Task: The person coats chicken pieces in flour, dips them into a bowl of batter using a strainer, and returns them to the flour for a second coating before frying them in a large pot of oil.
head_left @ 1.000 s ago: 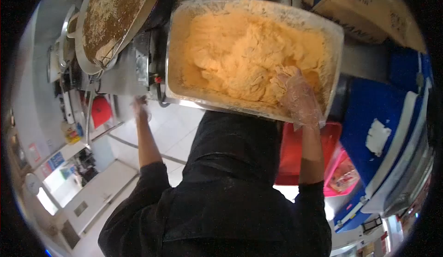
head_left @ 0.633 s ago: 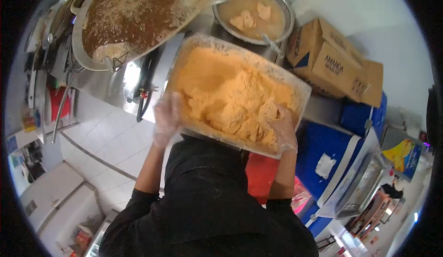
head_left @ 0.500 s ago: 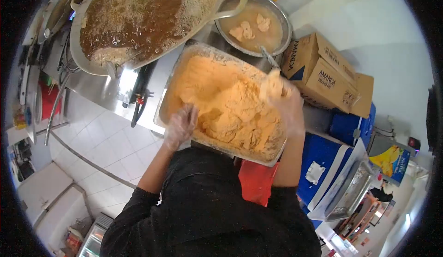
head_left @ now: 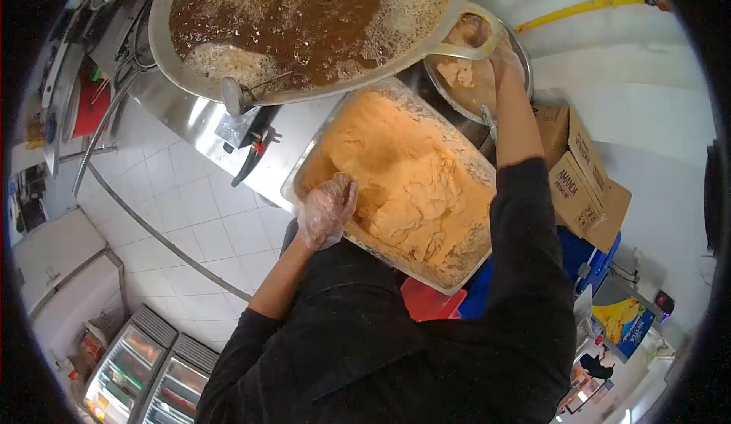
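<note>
My left hand (head_left: pixel 329 207), in a clear plastic glove, hovers at the near left rim of a metal tray (head_left: pixel 304 167). Its fingers are curled closed, and what they hold, if anything, is hidden. Orange breading flour (head_left: pixel 381 131) fills the tray, lumpy and heaped toward the right. My right hand (head_left: pixel 504 57) reaches over a metal bowl (head_left: pixel 524 51) of cloudy liquid, its fingers mostly hidden near the wok handle. Pale pieces of raw meat (head_left: pixel 457 74) lie in that bowl. Tongs (head_left: pixel 489 119) rest at the bowl's near rim.
A big wok (head_left: pixel 343 89) of bubbling brown oil stands beyond the tray, its loop handle (head_left: pixel 487 39) overlapping the bowl. A metal skimmer handle (head_left: pixel 232 97) sticks out over its rim. Cardboard boxes (head_left: pixel 579 188) are on the right, with a red container (head_left: pixel 430 300) below the tray.
My right hand has gone from above the tray, where it held a pale piece, to the bowl. My left hand stays by the tray's left side. The view has shifted.
</note>
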Action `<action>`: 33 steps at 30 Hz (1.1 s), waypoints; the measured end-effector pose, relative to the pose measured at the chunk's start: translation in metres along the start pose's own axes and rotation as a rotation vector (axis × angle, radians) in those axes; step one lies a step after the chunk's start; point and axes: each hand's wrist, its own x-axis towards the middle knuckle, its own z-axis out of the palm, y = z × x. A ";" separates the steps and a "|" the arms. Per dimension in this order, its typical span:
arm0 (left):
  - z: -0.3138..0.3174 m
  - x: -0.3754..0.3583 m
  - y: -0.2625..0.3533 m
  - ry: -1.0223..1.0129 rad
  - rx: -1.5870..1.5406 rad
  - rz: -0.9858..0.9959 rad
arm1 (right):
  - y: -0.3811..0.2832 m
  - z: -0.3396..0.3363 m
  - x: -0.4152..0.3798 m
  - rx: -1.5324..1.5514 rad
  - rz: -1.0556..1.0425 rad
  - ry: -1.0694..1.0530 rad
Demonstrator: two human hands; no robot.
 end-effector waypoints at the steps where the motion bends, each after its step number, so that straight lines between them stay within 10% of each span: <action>1: -0.001 -0.001 -0.002 0.027 0.002 0.045 | -0.021 -0.023 -0.025 0.011 -0.031 0.069; 7: -0.016 -0.004 -0.014 0.067 0.129 0.105 | -0.186 -0.001 -0.235 0.409 -0.102 -0.128; 9: -0.015 -0.001 -0.010 0.037 -0.086 -0.107 | -0.230 0.026 -0.275 0.304 -0.259 -0.593; 17: -0.026 -0.001 0.002 0.128 -0.217 -0.192 | -0.234 0.210 -0.278 0.224 -0.448 -0.007; 23: -0.022 -0.007 0.000 0.209 -0.375 -0.339 | -0.218 0.092 -0.264 0.458 -0.237 -0.619; 28: -0.025 -0.007 0.009 0.301 -0.285 -0.160 | -0.258 0.144 -0.336 -0.093 -0.696 -0.152; 33: -0.024 -0.008 0.004 0.318 -0.305 -0.209 | -0.255 0.161 -0.324 -0.019 -0.616 -0.348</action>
